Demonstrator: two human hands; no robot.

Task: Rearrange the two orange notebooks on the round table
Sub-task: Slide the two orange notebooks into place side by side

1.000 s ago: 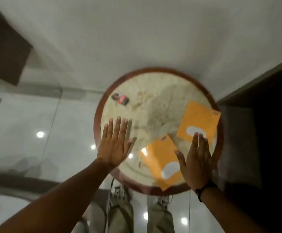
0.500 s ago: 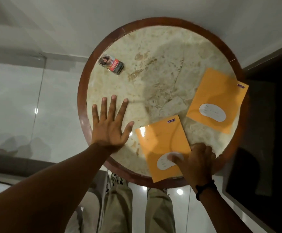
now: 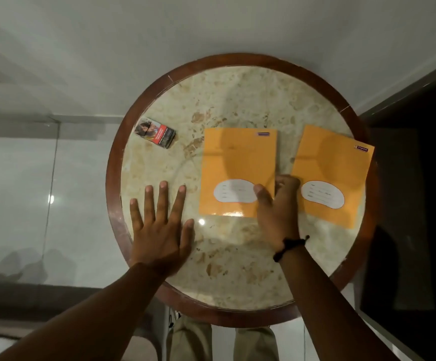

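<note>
Two orange notebooks lie flat on our round table [image 3: 237, 316], a mottled beige stone disc ringed by a glossy dark-red wooden rim. Both covers are smooth and shiny, each with a white bean-shaped label low on the front. The middle notebook [image 3: 237, 162] sits squarely near the centre; the right notebook [image 3: 334, 168] is tilted a little, its far right corner reaching over the rim. A narrow strip of bare stone separates them.

Our right hand [image 3: 276, 207], a dark band at its wrist, grips the middle notebook's near right edge, thumb pressed on top by the label and the fingers curled at the edge, just beside the right notebook. Our left hand [image 3: 159, 230] is released, spread palm-down on the stone at the near left, holding nothing.

On the far left rests a small printed cigarette pack [image 3: 155, 132], well apart from both notebooks.

Bare stone lies open across the far half and between our hands. Beyond the rim we see pale glossy floor on the left and a dark surface on the right.
</note>
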